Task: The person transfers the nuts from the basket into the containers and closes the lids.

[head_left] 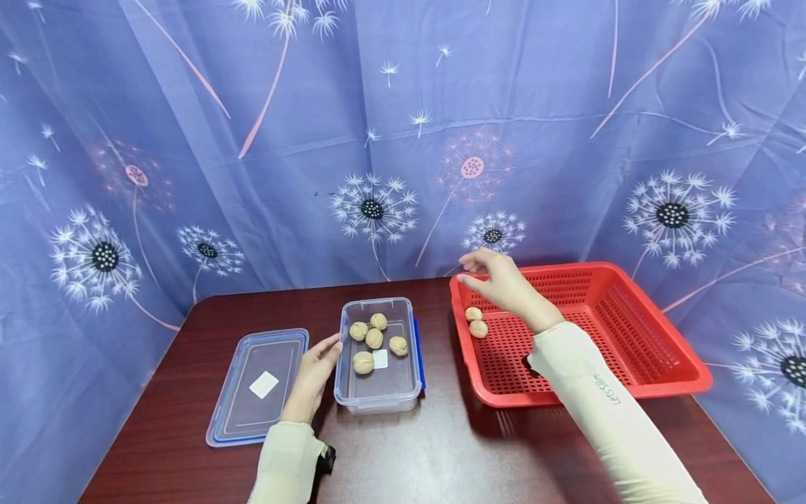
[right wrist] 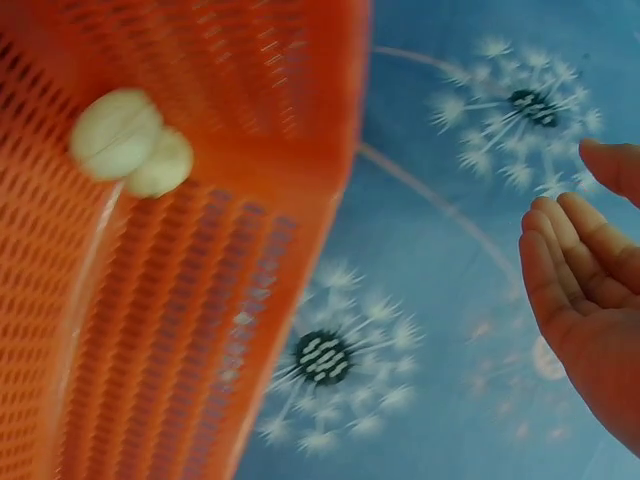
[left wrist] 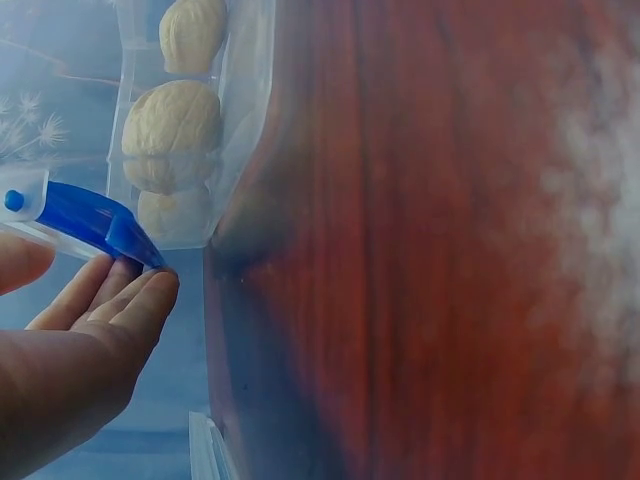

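Observation:
My left hand (head_left: 317,369) rests at the left side of a clear plastic food container (head_left: 378,402); in the left wrist view its loosely bent fingers touch a blue latch (left wrist: 95,218), the thumb apart from them. Several walnuts (head_left: 363,362) lie inside the container. Above the back left corner of a red perforated basket (head_left: 630,390), my right hand (head_left: 497,280) is raised with nothing in it, thumb and fingers spread apart. Two walnuts (head_left: 478,329) sit against the basket's left wall, below that hand; the right wrist view shows them as a pale pair (right wrist: 118,135).
Left of the container lies its clear lid (head_left: 242,413) with a blue seal and a white label. A dark reddish wooden table (head_left: 434,455) carries everything. Behind it hangs a blue curtain (head_left: 403,91) with dandelion prints, close to the basket's back edge.

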The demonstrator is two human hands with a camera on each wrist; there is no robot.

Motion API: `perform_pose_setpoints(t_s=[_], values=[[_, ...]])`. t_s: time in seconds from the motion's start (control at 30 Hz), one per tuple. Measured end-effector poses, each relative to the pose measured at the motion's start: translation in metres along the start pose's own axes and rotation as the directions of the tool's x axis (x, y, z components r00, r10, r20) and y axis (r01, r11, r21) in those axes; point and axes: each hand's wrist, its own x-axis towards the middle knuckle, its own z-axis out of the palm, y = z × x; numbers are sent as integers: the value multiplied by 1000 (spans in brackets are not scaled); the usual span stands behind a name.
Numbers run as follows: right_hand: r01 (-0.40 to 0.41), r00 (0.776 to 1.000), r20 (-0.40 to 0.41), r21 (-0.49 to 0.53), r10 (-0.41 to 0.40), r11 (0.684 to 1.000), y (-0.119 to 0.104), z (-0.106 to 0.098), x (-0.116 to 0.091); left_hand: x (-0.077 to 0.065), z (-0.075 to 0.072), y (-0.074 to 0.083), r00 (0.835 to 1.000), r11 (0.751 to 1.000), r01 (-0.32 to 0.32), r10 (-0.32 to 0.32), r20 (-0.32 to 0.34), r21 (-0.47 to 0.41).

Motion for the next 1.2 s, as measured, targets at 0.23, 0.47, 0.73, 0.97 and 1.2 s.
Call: perform_pose_setpoints(t_s=[0.23, 0.47, 0.73, 0.97, 1.2], values=[[-41, 999, -7, 2, 41, 999, 30, -1, -10, 1, 0, -1, 1000, 1000, 3, -3, 6, -18], [-117, 993, 27, -18, 117, 993, 57, 4, -17, 1, 1, -2, 1000, 1000, 1, -1, 0, -17], [-128, 988, 84, -53, 132, 990, 77, 15, -21, 2, 0, -2, 1000, 1000, -15, 15, -3, -17], [-151, 976, 149, -85, 162, 985, 89, 25, -22, 1, -1, 0, 1000, 1000, -5, 5, -20, -8], [-139, 950, 262, -129, 169, 982, 94, 29, -25, -1, 0, 1, 1000, 1000, -12, 12, -16, 9]])
